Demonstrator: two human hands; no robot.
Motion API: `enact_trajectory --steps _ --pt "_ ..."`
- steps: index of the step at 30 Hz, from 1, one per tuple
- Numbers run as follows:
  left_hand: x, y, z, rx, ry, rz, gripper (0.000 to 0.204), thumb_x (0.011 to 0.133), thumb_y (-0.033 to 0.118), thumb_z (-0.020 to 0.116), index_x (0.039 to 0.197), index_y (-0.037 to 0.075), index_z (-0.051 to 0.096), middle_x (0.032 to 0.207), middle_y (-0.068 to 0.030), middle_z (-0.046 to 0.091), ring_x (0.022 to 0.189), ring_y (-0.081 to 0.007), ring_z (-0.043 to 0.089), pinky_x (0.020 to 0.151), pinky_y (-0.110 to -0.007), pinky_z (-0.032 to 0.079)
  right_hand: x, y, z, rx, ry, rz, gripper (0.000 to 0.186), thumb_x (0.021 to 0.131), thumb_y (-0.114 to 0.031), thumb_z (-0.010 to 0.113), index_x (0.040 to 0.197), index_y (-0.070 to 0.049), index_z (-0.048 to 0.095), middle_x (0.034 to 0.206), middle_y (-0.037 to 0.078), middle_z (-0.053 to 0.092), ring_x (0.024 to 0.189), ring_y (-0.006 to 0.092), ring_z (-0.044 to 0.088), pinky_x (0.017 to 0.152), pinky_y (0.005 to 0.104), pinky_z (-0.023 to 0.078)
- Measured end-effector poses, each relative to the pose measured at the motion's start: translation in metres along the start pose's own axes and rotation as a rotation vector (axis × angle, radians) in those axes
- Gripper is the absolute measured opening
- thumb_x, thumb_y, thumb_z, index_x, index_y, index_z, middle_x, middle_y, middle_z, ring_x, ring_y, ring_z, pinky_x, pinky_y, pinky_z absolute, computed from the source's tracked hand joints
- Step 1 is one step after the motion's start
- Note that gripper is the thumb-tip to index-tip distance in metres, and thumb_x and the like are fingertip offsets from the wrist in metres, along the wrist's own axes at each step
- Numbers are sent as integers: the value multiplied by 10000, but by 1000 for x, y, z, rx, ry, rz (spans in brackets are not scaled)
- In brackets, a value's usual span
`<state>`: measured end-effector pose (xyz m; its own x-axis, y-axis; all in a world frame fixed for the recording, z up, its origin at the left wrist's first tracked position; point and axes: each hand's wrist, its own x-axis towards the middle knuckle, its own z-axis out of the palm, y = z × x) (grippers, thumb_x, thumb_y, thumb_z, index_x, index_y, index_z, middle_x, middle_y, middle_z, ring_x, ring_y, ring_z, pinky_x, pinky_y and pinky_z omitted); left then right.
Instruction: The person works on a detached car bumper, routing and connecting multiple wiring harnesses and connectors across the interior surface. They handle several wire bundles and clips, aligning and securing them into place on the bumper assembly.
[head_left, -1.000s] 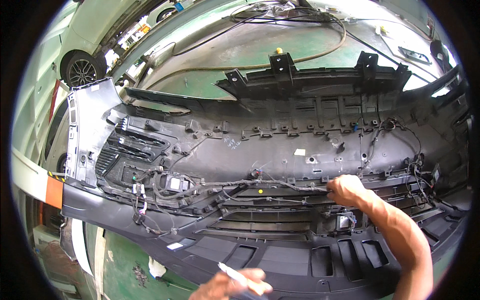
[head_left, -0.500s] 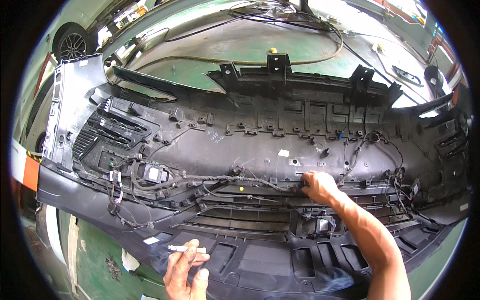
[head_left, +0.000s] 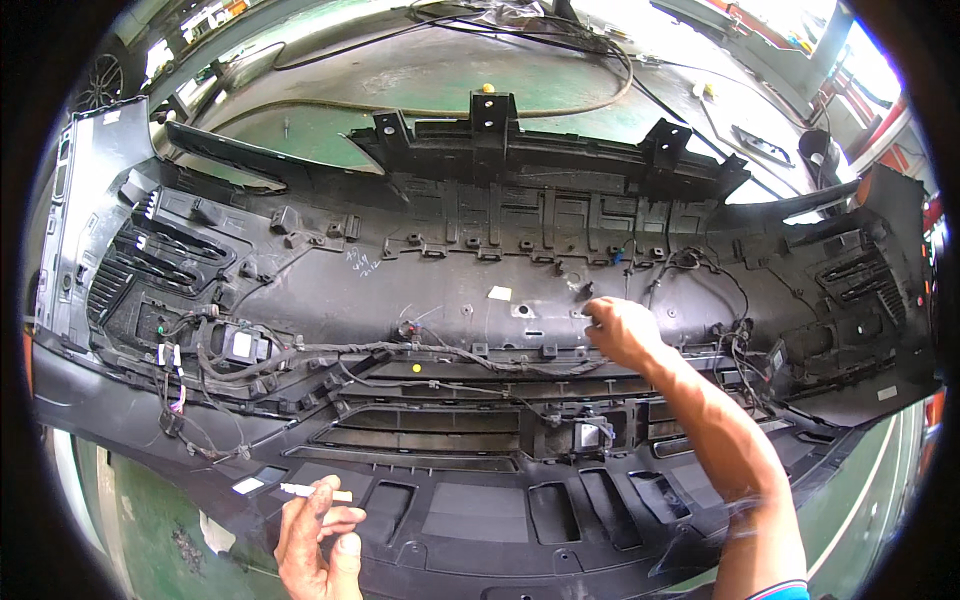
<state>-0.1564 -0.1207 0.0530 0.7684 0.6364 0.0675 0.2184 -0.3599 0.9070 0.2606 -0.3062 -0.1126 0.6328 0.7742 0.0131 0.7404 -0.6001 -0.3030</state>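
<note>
A large black car bumper cover point(head_left: 420, 290) lies with its inner side up before me. My left hand point(head_left: 318, 545) is above its near edge, with a white cigarette point(head_left: 318, 493) held between the fingers. Over the middle right of the bumper, my right hand point(head_left: 628, 332) is closed, fingertips bent down beside a small black clip point(head_left: 584, 290). Whatever those fingers may grip is hidden. A dark wiring harness point(head_left: 345, 349) runs along the bumper and passes just below the right hand. Below that sits a square sensor module point(head_left: 588, 434) in the grille opening.
Another boxy module point(head_left: 243, 346) and loose connectors point(head_left: 172, 425) are on the bumper's left side. Mounting brackets point(head_left: 492, 128) stand up along the far edge. Beyond, a hose point(head_left: 628, 75) curves over the green floor. A car wheel point(head_left: 103, 80) shows at the upper left.
The whole view has shifted, so the bumper appears further left. Across the bumper, my right hand has moved right and farther away, off the harness. My left hand keeps the cigarette.
</note>
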Motion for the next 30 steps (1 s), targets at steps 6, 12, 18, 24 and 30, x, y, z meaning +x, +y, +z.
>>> enact_trajectory --steps 6,12,18,24,30 --pt "1 1 4 65 -23 7 466 974 -34 568 1439 -24 537 1372 -164 603 1014 -227 682 896 -314 541 -31 39 -15 -138 -86 -39 260 814 -157 695 1058 -74 725 1012 124 720 1019 335 685 891 436 560" --pt "2 1 4 98 -39 23 462 964 -47 574 1425 -26 549 1368 -145 603 1017 -211 685 887 -299 536 -42 -7 32 -23 -55 -224 345 831 -244 765 1120 -72 687 1056 107 685 1035 326 661 891 431 558" --pt "-3 0 5 24 2 -9 463 959 -21 614 1420 -9 567 1348 -125 607 1017 -178 686 847 -260 533 -23 -63 68 2 -103 -340 303 849 -259 744 1042 -67 612 1003 115 645 997 330 657 823 431 574" --pt "-1 1 -1 7 -26 -48 467 960 -20 621 1423 9 572 1254 -103 619 1000 -159 681 833 -252 530 -16 -68 76 -23 -45 -304 227 845 -188 728 1022 -88 628 952 97 636 953 320 660 775 437 573" --pt "1 2 -3 -29 -35 1 467 954 -24 625 1418 5 578 1237 -119 641 1005 -178 678 842 -274 541 -12 -76 62 10 4 -351 153 864 -169 704 975 -84 643 908 105 624 898 323 662 745 440 560"
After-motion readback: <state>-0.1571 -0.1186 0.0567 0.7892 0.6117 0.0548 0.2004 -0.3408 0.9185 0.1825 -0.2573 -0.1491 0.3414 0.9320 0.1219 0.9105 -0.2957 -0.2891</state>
